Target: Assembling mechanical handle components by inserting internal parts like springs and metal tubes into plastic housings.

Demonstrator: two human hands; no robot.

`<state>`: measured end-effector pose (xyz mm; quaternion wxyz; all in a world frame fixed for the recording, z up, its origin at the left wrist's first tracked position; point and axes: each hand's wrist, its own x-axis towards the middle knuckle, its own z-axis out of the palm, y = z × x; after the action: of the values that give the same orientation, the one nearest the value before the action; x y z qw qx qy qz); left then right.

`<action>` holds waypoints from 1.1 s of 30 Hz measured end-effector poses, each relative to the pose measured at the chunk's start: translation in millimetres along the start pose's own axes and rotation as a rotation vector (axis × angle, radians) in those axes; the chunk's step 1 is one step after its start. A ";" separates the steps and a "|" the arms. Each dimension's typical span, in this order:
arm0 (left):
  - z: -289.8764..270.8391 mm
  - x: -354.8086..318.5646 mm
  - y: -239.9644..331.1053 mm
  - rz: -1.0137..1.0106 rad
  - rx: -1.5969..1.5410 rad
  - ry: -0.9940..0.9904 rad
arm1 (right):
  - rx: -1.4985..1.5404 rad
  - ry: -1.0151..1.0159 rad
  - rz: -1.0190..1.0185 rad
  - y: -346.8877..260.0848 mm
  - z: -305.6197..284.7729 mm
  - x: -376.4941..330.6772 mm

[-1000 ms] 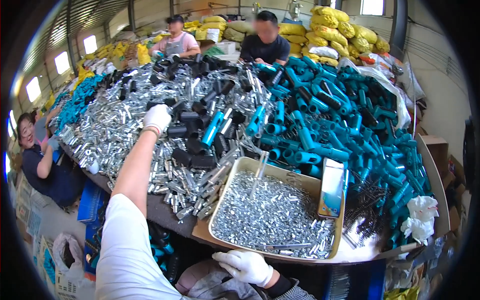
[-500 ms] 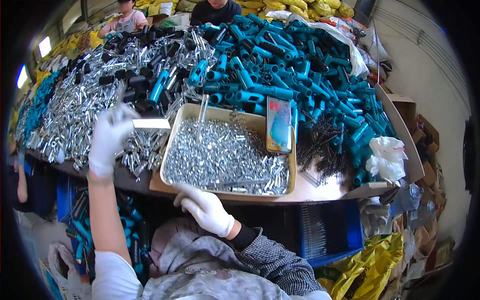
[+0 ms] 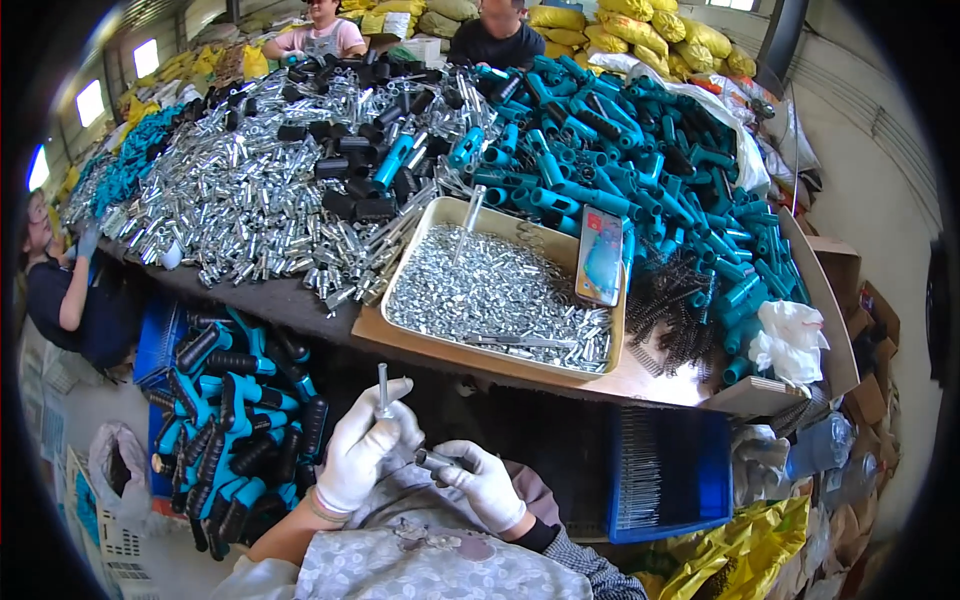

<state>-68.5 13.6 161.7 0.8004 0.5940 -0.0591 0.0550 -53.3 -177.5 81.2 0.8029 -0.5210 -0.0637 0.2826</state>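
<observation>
Both my hands are gloved in white and held close in front of my body, below the table edge. My left hand (image 3: 352, 458) is closed around a thin metal pin (image 3: 382, 388), which stands upright with its tip above the fingers. Between the fingers of my right hand (image 3: 490, 490) is a short dark metal tube (image 3: 432, 460), tilted toward the left hand. Pin and tube are apart. Beyond them on the table sits a cream tray (image 3: 622, 322) of small metal parts, with a phone (image 3: 600, 255) leaning on its right side.
Silver metal tubes (image 3: 235, 200) heap at left, teal plastic housings (image 3: 650, 150) at right, dark springs (image 3: 668, 280) beside the tray. Below the table stand a blue bin (image 3: 726, 470) with metal rods and a crate of teal-black handles (image 3: 235, 400). People (image 3: 495, 40) are across and at left.
My left hand has come back from the metal heap to my lap and now holds a pin. My right hand has moved down and right, with a tube now visible. The view has shifted.
</observation>
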 end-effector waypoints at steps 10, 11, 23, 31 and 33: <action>0.4 1.3 -44.3 -0.163 0.052 -0.297 | 0.463 -0.098 0.011 -8.6 1.7 -0.6; -8.6 2.7 -42.2 -0.191 0.084 -0.372 | 0.406 -0.072 0.051 -14.7 4.4 -2.5; -18.2 15.3 24.1 0.213 0.764 -0.166 | -1.871 0.597 -0.387 -178.6 -18.3 95.6; -53.1 2.2 8.7 0.124 0.631 0.116 | -1.468 0.635 -0.778 -188.8 -42.9 74.0; -49.3 7.1 16.2 0.079 0.430 0.185 | -1.197 0.606 -0.816 -174.9 -44.3 57.3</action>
<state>-62.7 65.6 164.0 0.6547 0.7405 0.0046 0.1518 79.7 -235.1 202.9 0.4082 -0.8548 -0.1699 -0.2717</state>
